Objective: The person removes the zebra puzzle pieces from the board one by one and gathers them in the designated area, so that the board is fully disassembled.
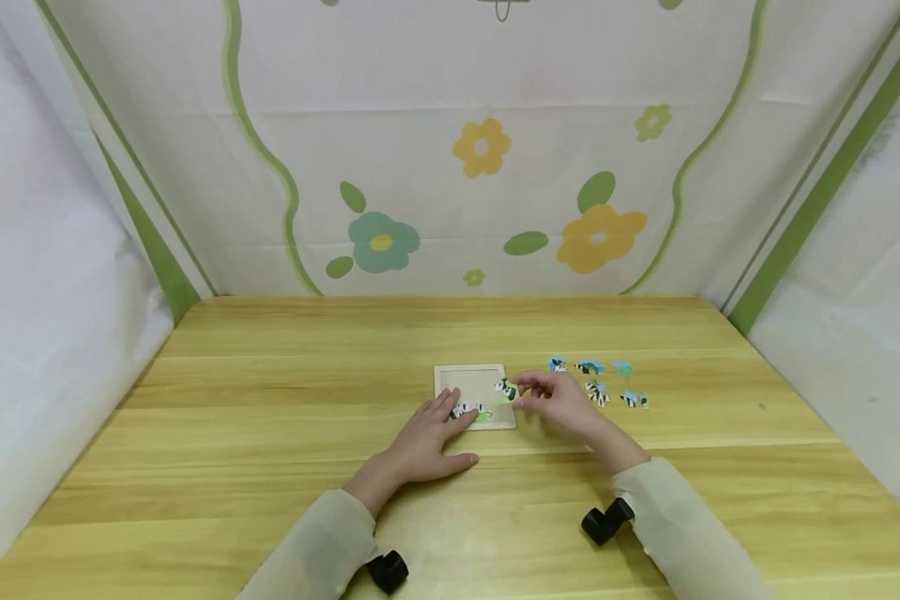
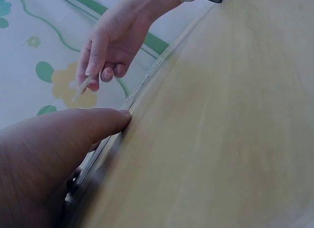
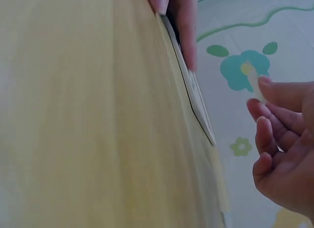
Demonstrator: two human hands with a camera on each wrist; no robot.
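A shallow, pale wooden puzzle tray (image 1: 438, 382) lies on the table. Along its front edge sit puzzle pieces (image 1: 484, 413) with black, white and green printing, partly covered by fingers. My left hand (image 1: 431, 437) rests on the tray's left and front side, fingers spread over those pieces and thumb out on the table. Between thumb and forefinger my right hand (image 1: 558, 402) pinches a panda puzzle piece (image 1: 506, 390) over the tray's right side. In the right wrist view that piece (image 3: 255, 84) shows edge-on, raised above the tray (image 3: 194, 98).
To the right of the tray, several loose puzzle pieces (image 1: 590, 367) with blue, green, black and white printing lie on the wooden table (image 1: 285, 375). A white flowered cloth (image 1: 420, 150) stands behind the table, with white sheets at both sides.
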